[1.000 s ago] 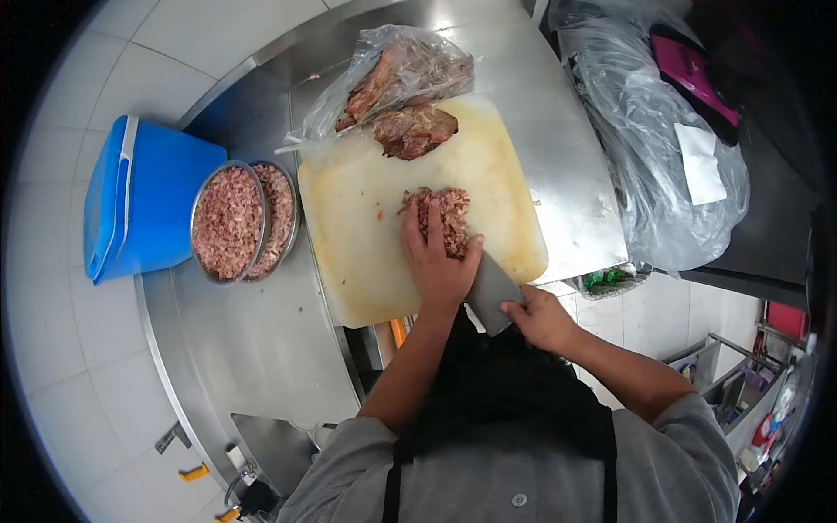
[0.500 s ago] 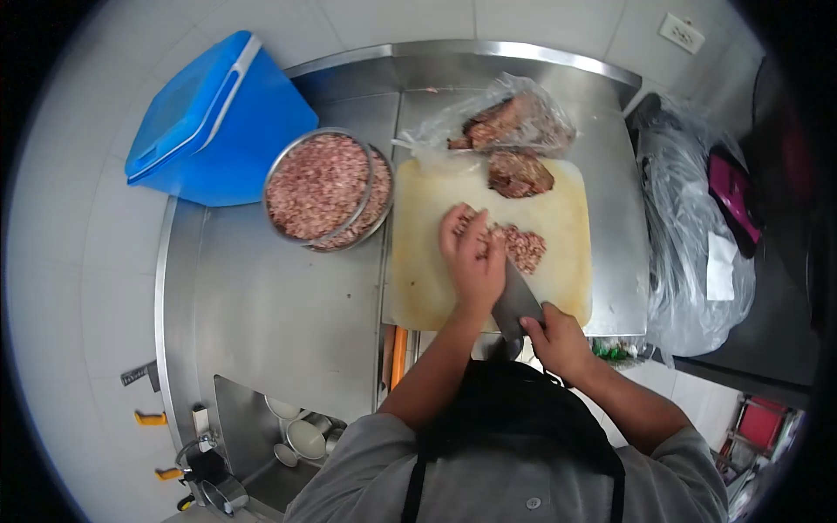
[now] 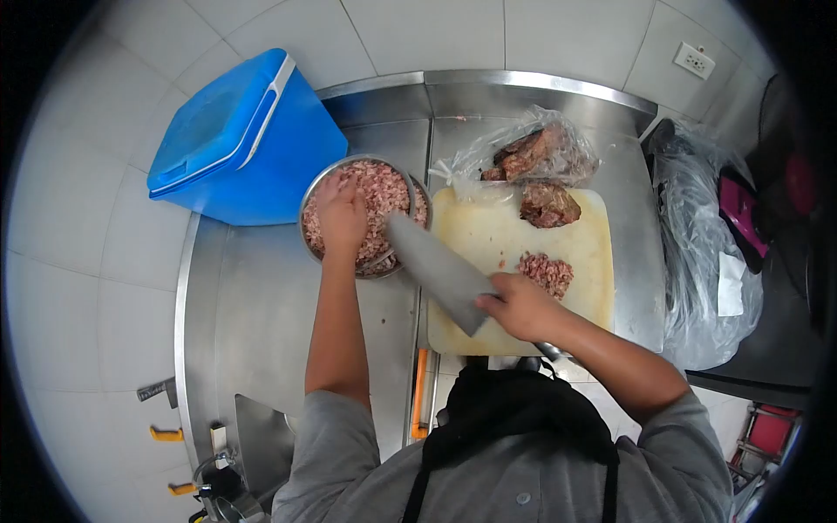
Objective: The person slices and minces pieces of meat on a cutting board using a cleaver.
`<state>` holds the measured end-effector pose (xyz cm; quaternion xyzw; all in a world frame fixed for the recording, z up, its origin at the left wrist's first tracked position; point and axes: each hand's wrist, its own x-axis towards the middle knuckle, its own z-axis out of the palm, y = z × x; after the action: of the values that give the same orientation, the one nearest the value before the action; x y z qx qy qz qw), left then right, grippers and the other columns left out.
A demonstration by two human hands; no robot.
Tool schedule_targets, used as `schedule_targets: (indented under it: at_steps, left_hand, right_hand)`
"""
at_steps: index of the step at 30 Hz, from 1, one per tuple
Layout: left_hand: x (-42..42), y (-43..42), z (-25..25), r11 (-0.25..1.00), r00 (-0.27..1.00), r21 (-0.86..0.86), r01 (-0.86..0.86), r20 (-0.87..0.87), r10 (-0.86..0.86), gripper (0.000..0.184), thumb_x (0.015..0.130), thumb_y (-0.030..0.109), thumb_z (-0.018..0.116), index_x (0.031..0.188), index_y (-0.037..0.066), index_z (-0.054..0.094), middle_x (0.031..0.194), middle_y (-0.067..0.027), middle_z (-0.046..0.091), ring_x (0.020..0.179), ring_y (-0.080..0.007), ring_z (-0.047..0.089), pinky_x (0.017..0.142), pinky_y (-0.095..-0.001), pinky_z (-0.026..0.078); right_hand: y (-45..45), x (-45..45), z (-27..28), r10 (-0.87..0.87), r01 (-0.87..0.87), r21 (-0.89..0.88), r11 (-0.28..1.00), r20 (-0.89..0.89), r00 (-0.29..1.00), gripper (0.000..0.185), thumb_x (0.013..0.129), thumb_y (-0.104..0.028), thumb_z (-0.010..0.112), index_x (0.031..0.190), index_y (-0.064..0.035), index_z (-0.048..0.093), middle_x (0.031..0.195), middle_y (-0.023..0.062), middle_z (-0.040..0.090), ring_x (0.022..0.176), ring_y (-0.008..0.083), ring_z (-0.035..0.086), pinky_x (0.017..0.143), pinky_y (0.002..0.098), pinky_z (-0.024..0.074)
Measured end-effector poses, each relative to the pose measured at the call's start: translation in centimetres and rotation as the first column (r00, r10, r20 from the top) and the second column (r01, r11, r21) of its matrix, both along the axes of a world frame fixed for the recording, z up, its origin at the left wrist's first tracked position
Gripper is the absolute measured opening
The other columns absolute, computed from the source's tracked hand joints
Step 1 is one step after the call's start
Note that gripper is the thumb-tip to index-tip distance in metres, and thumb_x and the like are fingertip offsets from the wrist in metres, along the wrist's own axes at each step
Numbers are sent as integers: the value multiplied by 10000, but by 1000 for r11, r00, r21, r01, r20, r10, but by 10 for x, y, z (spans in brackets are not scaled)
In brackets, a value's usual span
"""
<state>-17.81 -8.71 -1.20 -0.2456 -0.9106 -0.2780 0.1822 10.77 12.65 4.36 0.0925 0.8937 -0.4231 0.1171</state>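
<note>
My right hand [image 3: 523, 307] is closed round the handle of a wide cleaver [image 3: 443, 272]. Its blade slants up and left over the cutting board's left edge, its tip close to the steel bowls. My left hand [image 3: 343, 213] lies over the front bowl of chopped meat [image 3: 382, 187], fingers apart and touching the meat. A second bowl, partly hidden, sits at its right with more chopped meat. On the pale cutting board [image 3: 466, 327], a small heap of chopped meat [image 3: 547, 275] lies above my right hand. A browned chunk of meat [image 3: 549, 206] rests at the board's back edge.
Behind the board, a clear plastic bag [image 3: 571, 161] holds more browned meat. A blue cooler [image 3: 253, 144] stands at the back left of the steel counter [image 3: 279, 322]. Plastic-wrapped items [image 3: 689, 253] line the right side. A sink [image 3: 261, 436] is at the lower left.
My left hand has left the board and moved left to the bowl of chopped meat. The cleaver has lifted off the board and swung left in my right hand. The view has shifted.
</note>
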Motion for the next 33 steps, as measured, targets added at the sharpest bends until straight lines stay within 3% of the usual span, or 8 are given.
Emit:
schedule_targets:
  at_steps: [6,8,11,14,19,23,25,33]
  left_hand:
    - [7,9,-17,925,994,-377,37,-85,-74,545,1032,360,479,1487,59,475,1581,-238,354,1484,-411,277,1234,-508,173]
    - [5,7,-15,930,992,-364,51,-86,-89,577,1038,363,467,1530,66,415,1595,-238,332,1499,-411,249,1238,-511,152]
    - [13,7,2,892,995,-448,66,-39,-94,593,1037,343,476,1552,68,373,1598,-226,339,1498,-395,266,1237,-522,140]
    - [11,3,23,981,981,86,175,67,-181,511,1011,315,544,1462,77,518,1493,-193,508,1418,-369,427,1219,-558,158]
    - [-1,-14,21,989,1000,-148,14,29,-10,356,994,342,572,1214,105,723,1388,-140,617,1380,-370,479,1205,-608,140]
    - [9,-9,23,998,990,-36,-45,129,49,515,953,429,620,1411,194,601,1559,-222,409,1469,-404,333,1204,-628,95]
    - [24,-4,38,932,998,-360,-50,10,57,593,932,433,642,1472,213,538,1609,-253,298,1497,-424,260,1202,-634,80]
    - [188,128,-71,863,828,175,474,245,-504,566,971,215,635,1463,0,458,1533,-246,421,1453,-382,370,1206,-450,283]
  right_hand:
    - [52,73,2,-347,381,-249,890,171,922,306,942,-241,669,945,53,587,833,249,644,792,390,643,733,453,499]
    - [65,100,-7,-472,546,-231,805,308,826,218,988,-203,629,996,10,582,612,17,517,422,110,486,391,301,407]
    - [85,148,-44,-549,571,-195,798,158,821,213,985,-186,622,955,18,571,609,34,525,420,129,494,384,304,413]
    - [86,179,-32,-668,733,-249,633,304,680,233,985,-186,614,898,12,527,576,60,510,411,149,489,392,336,407]
    - [92,221,-58,-744,826,-281,488,361,562,225,989,-181,607,900,10,530,570,49,505,396,147,484,369,336,408]
    - [96,238,-75,-742,813,-322,485,341,577,231,986,-188,608,897,12,534,569,56,511,395,158,490,373,345,416]
    - [100,245,-87,-729,797,-305,521,325,602,246,982,-197,616,894,16,530,569,63,518,400,168,498,379,351,416]
    - [102,205,-105,-720,788,-207,580,322,615,341,970,-271,637,920,58,563,609,145,589,481,250,608,464,397,487]
